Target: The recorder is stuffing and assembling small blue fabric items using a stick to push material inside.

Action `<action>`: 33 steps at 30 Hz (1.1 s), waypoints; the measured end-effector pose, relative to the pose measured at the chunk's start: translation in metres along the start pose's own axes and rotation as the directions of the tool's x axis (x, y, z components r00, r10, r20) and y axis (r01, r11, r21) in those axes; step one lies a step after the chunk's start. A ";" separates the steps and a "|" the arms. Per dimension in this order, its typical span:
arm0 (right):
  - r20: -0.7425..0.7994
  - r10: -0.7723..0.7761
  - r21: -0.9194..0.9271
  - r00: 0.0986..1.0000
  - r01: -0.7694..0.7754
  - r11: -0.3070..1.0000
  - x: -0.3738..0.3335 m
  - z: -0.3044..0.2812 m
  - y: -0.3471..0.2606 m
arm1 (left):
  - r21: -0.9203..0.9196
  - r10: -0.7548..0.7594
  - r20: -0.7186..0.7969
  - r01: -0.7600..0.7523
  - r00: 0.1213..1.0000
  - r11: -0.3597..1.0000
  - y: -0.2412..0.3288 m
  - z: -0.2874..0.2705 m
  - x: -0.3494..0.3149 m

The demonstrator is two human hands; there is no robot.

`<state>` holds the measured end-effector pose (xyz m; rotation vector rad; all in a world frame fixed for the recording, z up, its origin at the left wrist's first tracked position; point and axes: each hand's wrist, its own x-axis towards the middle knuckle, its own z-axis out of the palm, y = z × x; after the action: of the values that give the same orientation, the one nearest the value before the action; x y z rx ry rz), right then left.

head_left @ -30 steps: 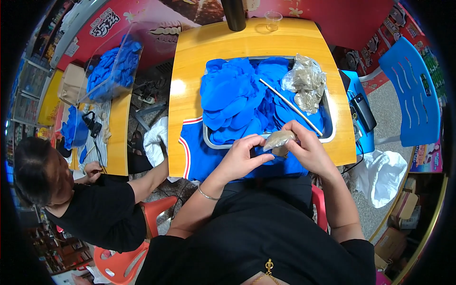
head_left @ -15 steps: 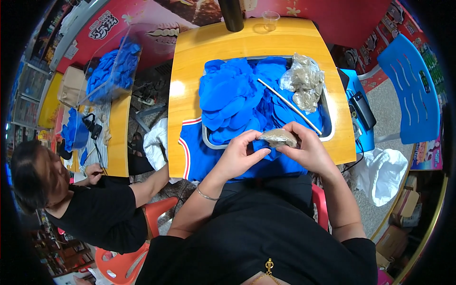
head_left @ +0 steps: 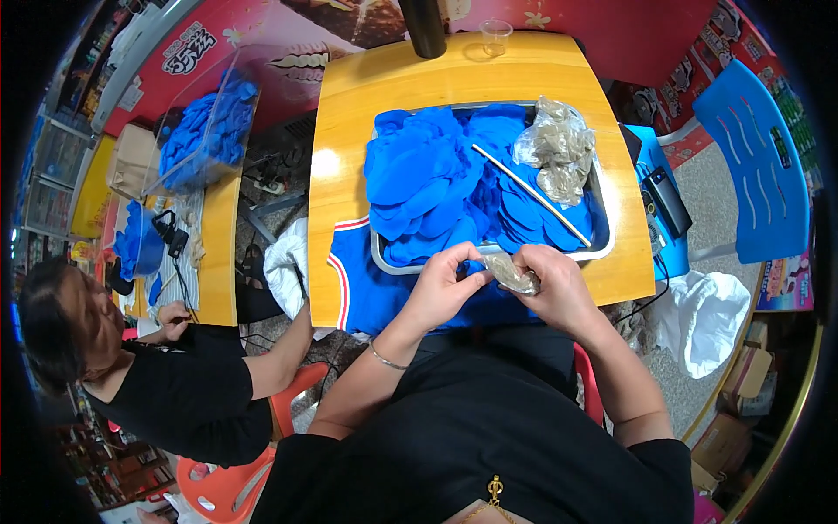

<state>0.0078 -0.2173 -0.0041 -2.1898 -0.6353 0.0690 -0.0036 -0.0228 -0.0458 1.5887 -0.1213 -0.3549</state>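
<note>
A small grey-brown, shiny bundle (head_left: 510, 274), perhaps film-wrapped, is pinched in front of me at the tray's near edge. My right hand (head_left: 559, 284) wraps its fingers round the right end. Closed in a pinch, my left hand (head_left: 443, 288) has thumb and forefinger at the left end. Just beyond lies a metal tray (head_left: 608, 229) heaped with thin blue oval pieces (head_left: 419, 175). A pale stick (head_left: 531, 194) rests slantwise on them. At the tray's far right sits a crumpled clump of similar grey-brown material (head_left: 559, 150), partly in clear plastic.
A blue cloth with striped trim (head_left: 347, 262) lies under the tray on the wooden table (head_left: 349, 96). A clear cup (head_left: 495, 38) stands at the far edge. To the left, a person (head_left: 183, 393) sits by another table with a clear bin (head_left: 205, 131) of blue pieces.
The grey-brown bundle has turned, its right end tipping down towards me. My right hand has closed further round it and shifted slightly nearer; my left hand keeps its pinch.
</note>
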 end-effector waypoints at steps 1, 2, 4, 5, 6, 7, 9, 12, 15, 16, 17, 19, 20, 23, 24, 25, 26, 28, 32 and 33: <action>-0.003 -0.023 -0.089 1.000 0.022 0.996 -0.001 0.000 0.000 | -0.054 0.040 -0.004 -0.041 0.999 0.998 -0.002 0.002 0.001; -0.003 -0.023 -0.088 1.000 0.022 0.996 -0.001 0.001 -0.001 | -0.107 0.081 -0.009 -0.081 0.997 0.991 -0.002 0.004 0.002; -0.005 0.099 0.065 0.995 -0.099 0.993 -0.002 0.002 -0.001 | -0.196 0.052 -0.007 -0.052 0.999 0.979 0.006 0.007 0.001; -0.006 0.100 0.065 0.995 -0.100 0.993 -0.001 0.001 -0.002 | -0.284 0.024 -0.003 -0.024 1.000 0.958 0.010 0.008 0.001; -0.002 0.125 0.070 0.992 -0.125 0.990 -0.001 -0.001 -0.003 | -0.284 0.024 -0.001 -0.023 1.000 0.959 0.008 0.009 0.001; 0.002 0.149 0.074 0.989 -0.148 0.986 0.000 -0.003 -0.004 | -0.356 0.013 -0.006 -0.014 1.000 0.934 0.006 0.011 0.000; 0.001 0.115 0.050 0.993 -0.115 0.992 -0.001 -0.002 -0.001 | -0.427 0.003 -0.010 -0.007 1.000 0.904 0.003 0.015 0.000; -0.028 0.093 0.043 0.995 -0.092 0.995 0.000 -0.003 -0.001 | -0.507 -0.005 -0.046 -0.019 0.999 0.862 0.001 0.022 -0.001; 0.009 0.125 0.146 0.992 -0.125 0.981 0.000 -0.005 0.002 | -0.515 0.023 -0.054 -0.048 0.998 0.856 0.000 0.028 -0.001; 0.077 0.138 0.226 0.987 -0.152 0.962 -0.001 -0.006 0.003 | -0.438 0.076 -0.098 -0.111 0.992 0.892 -0.001 0.029 -0.001; 0.077 0.139 0.226 0.987 -0.153 0.962 -0.001 -0.006 0.002 | -0.356 0.131 -0.137 -0.172 0.982 0.918 -0.001 0.030 -0.001; 0.180 0.213 0.220 0.960 -0.251 0.943 -0.002 -0.006 0.002 | -0.261 0.151 -0.123 -0.179 0.981 0.948 0.002 0.028 -0.002; 0.180 0.214 0.220 0.960 -0.251 0.942 -0.002 -0.006 0.003 | -0.164 0.171 -0.108 -0.187 0.979 0.969 0.004 0.027 -0.002; 0.082 0.161 0.057 0.983 -0.166 0.984 -0.003 -0.004 0.005 | 0.124 0.192 -0.038 -0.186 0.981 0.975 0.013 0.017 -0.002; 0.036 0.143 0.055 0.989 -0.144 0.988 -0.003 -0.002 0.005 | 0.123 0.191 -0.036 -0.185 0.981 0.975 0.011 0.018 -0.002; -0.008 0.119 0.052 0.993 -0.118 0.992 -0.003 -0.001 0.004 | 0.086 0.213 -0.060 -0.208 0.975 0.974 0.008 0.020 -0.001; -0.006 0.117 0.052 0.993 -0.116 0.992 -0.004 0.000 0.004 | 0.049 0.234 -0.084 -0.231 0.969 0.972 0.006 0.021 -0.001; 0.043 0.064 -0.120 0.997 -0.058 0.991 -0.006 0.001 0.004 | 0.102 0.230 -0.078 -0.222 0.970 0.970 0.007 0.023 -0.002; 0.078 0.096 -0.147 0.992 -0.084 0.986 -0.009 -0.003 0.009 | 0.312 0.164 0.045 -0.170 0.985 0.935 0.019 0.022 -0.009; 0.125 0.066 -0.107 0.990 -0.053 0.993 -0.009 -0.005 0.012 | 0.310 0.162 0.047 -0.169 0.986 0.936 0.015 0.023 -0.010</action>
<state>0.0063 -0.2309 -0.0113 -2.3184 -0.6572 0.2140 -0.0176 -0.0430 -0.0296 1.8741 -0.3398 -0.2268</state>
